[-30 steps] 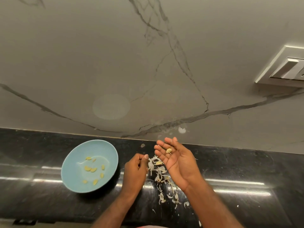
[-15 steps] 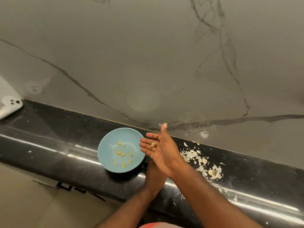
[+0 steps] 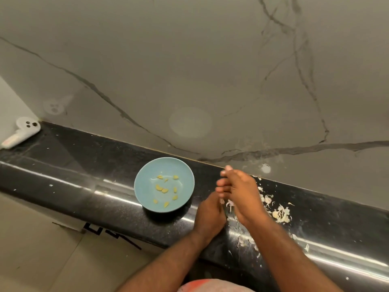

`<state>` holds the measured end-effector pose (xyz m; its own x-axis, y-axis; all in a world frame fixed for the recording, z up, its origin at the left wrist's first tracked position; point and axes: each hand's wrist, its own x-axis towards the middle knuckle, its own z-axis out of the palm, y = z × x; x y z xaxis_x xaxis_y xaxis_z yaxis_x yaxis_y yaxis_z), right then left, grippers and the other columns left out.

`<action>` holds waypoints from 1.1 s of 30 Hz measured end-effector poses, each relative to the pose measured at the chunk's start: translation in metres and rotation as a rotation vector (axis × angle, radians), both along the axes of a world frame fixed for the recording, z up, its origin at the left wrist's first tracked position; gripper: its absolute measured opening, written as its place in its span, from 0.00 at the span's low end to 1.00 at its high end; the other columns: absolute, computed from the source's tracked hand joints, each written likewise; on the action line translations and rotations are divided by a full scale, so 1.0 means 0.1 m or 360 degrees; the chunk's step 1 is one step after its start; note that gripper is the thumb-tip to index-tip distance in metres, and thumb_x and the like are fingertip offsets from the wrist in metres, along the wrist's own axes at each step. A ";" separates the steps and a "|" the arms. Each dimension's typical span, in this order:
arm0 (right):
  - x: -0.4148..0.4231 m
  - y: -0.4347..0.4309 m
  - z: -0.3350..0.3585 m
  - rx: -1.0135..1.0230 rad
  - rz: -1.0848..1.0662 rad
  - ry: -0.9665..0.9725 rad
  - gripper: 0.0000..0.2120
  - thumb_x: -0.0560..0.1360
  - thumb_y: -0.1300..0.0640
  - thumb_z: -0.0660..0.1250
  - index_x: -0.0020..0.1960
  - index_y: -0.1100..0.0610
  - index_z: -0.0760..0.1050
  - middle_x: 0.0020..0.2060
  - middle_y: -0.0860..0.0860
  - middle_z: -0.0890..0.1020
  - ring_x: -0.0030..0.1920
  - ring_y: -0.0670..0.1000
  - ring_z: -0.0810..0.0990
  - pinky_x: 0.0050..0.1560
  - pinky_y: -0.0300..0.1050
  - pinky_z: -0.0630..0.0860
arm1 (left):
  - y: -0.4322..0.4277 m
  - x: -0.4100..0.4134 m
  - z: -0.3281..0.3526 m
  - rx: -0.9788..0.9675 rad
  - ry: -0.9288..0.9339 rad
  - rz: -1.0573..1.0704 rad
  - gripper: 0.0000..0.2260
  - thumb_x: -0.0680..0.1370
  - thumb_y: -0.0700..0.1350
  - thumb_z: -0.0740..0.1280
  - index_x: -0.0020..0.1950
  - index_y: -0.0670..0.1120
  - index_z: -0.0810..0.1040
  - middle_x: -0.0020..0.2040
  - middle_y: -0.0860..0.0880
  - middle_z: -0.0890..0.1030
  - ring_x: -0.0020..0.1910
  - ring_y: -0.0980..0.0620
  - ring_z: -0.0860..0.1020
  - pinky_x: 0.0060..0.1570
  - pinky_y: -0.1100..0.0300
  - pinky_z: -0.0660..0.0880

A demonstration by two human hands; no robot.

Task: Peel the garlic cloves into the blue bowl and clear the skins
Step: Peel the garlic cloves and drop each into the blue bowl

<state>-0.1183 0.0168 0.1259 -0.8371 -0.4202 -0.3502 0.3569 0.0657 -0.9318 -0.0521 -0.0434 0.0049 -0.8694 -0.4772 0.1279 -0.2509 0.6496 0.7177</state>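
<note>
The blue bowl (image 3: 145, 197) sits on the black counter (image 3: 84, 165) and holds several peeled yellow garlic cloves (image 3: 161, 189). My right hand (image 3: 240, 190) hovers just right of the bowl, motion-blurred, with its fingers stretched toward the bowl; no clove shows on it. Lower down, my left hand (image 3: 210, 213) lies with its back up, its fingers hidden under the right hand. White garlic skins (image 3: 280, 214) lie scattered on the counter to the right of and beneath both hands.
A grey marble wall (image 3: 189, 81) rises right behind the narrow counter. A white handheld device (image 3: 26, 128) lies in the far left corner. The counter's front edge (image 3: 105, 220) drops to pale cabinets below.
The clove that lay on my right fingers no longer shows. My right hand has turned over and moved away from the bowl's rim to the right. The view has swung left.
</note>
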 end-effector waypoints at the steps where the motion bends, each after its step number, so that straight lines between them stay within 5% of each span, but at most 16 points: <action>1: -0.04 0.15 -0.03 0.0074 -0.0055 0.0062 0.15 0.82 0.51 0.63 0.45 0.61 0.77 0.27 0.52 0.77 0.26 0.47 0.75 0.28 0.39 0.72 | 0.03 -0.02 0.04 0.0002 -0.0003 -0.0032 0.12 0.78 0.40 0.60 0.60 0.49 0.75 0.54 0.51 0.78 0.48 0.48 0.80 0.44 0.54 0.74; 5: -0.22 0.65 -0.24 0.0427 -0.0068 0.0331 0.11 0.83 0.55 0.61 0.48 0.59 0.78 0.32 0.52 0.79 0.28 0.46 0.73 0.31 0.42 0.71 | 0.15 -0.05 0.16 -0.0109 0.0037 -0.0222 0.17 0.76 0.46 0.52 0.57 0.45 0.76 0.52 0.47 0.77 0.46 0.47 0.78 0.43 0.53 0.75; 9: -0.25 0.91 -0.43 0.0648 -0.0011 0.0359 0.15 0.81 0.71 0.55 0.58 0.59 0.76 0.46 0.56 0.82 0.36 0.50 0.81 0.38 0.42 0.80 | 0.12 -0.08 -0.01 -0.0079 0.0059 -0.0178 0.14 0.73 0.33 0.61 0.54 0.45 0.77 0.50 0.49 0.77 0.46 0.49 0.77 0.43 0.59 0.72; 12: -0.19 1.04 -0.46 0.0566 -0.0173 0.0350 0.05 0.81 0.62 0.65 0.50 0.60 0.79 0.35 0.57 0.83 0.30 0.50 0.79 0.32 0.42 0.78 | 0.11 -0.10 -0.02 -0.0022 0.0111 -0.0153 0.12 0.76 0.35 0.62 0.56 0.45 0.77 0.51 0.51 0.77 0.48 0.53 0.77 0.47 0.59 0.75; 14: -0.18 1.09 -0.49 0.0640 -0.0279 0.0402 0.08 0.80 0.56 0.67 0.45 0.59 0.79 0.30 0.55 0.81 0.26 0.48 0.75 0.28 0.41 0.74 | 0.10 -0.10 -0.04 0.0003 0.0143 -0.0166 0.08 0.80 0.39 0.63 0.56 0.46 0.78 0.50 0.52 0.77 0.47 0.56 0.76 0.47 0.59 0.76; 19: -0.21 1.05 -0.61 0.0970 0.0005 0.0472 0.11 0.80 0.66 0.63 0.55 0.52 0.77 0.47 0.48 0.83 0.41 0.47 0.83 0.39 0.39 0.76 | 0.07 -0.11 -0.08 0.0104 0.0138 -0.0161 0.07 0.82 0.46 0.63 0.50 0.47 0.80 0.43 0.53 0.77 0.41 0.57 0.75 0.42 0.55 0.76; 22: -0.20 1.01 -0.60 0.1046 -0.0039 0.0513 0.03 0.78 0.57 0.70 0.45 0.52 0.79 0.39 0.48 0.84 0.40 0.48 0.83 0.39 0.41 0.76 | 0.06 -0.11 -0.08 0.0079 0.0089 -0.0194 0.06 0.81 0.49 0.66 0.54 0.49 0.80 0.47 0.54 0.77 0.44 0.57 0.77 0.43 0.60 0.76; 24: -0.22 1.06 -0.60 0.1210 0.0047 0.0591 0.06 0.75 0.51 0.74 0.42 0.51 0.80 0.38 0.46 0.83 0.41 0.47 0.82 0.40 0.42 0.74 | 0.07 -0.10 -0.09 -0.0034 -0.0009 -0.0298 0.14 0.80 0.54 0.66 0.62 0.50 0.77 0.51 0.54 0.75 0.47 0.57 0.76 0.45 0.61 0.75; 27: -0.23 1.12 -0.62 0.1416 0.0353 0.0616 0.13 0.70 0.48 0.78 0.52 0.48 0.80 0.48 0.44 0.81 0.49 0.47 0.79 0.48 0.44 0.74 | 0.10 -0.10 -0.09 -0.0308 -0.0156 -0.0448 0.21 0.80 0.59 0.63 0.70 0.52 0.73 0.52 0.53 0.72 0.46 0.56 0.73 0.44 0.60 0.74; 29: -0.18 1.08 -0.67 0.1487 0.0465 0.0647 0.17 0.72 0.49 0.77 0.59 0.48 0.79 0.52 0.46 0.76 0.53 0.48 0.76 0.51 0.44 0.73 | 0.11 -0.10 -0.09 -0.0411 -0.0174 -0.0481 0.18 0.81 0.59 0.61 0.68 0.54 0.75 0.51 0.52 0.71 0.47 0.55 0.73 0.41 0.60 0.73; 33: -0.10 0.93 -0.79 0.1430 0.0402 0.0771 0.06 0.77 0.55 0.71 0.54 0.50 0.82 0.49 0.46 0.77 0.49 0.47 0.77 0.52 0.44 0.77 | 0.12 -0.12 -0.11 -0.0455 -0.0091 -0.0520 0.12 0.81 0.55 0.62 0.57 0.52 0.81 0.48 0.53 0.73 0.44 0.55 0.74 0.37 0.62 0.68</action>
<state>-0.1279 0.1102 0.0473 -0.8953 -0.3536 -0.2709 -0.1612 0.8241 -0.5430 -0.0644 -0.0315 -0.0057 -0.9784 -0.1284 0.1620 -0.0335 0.8720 0.4883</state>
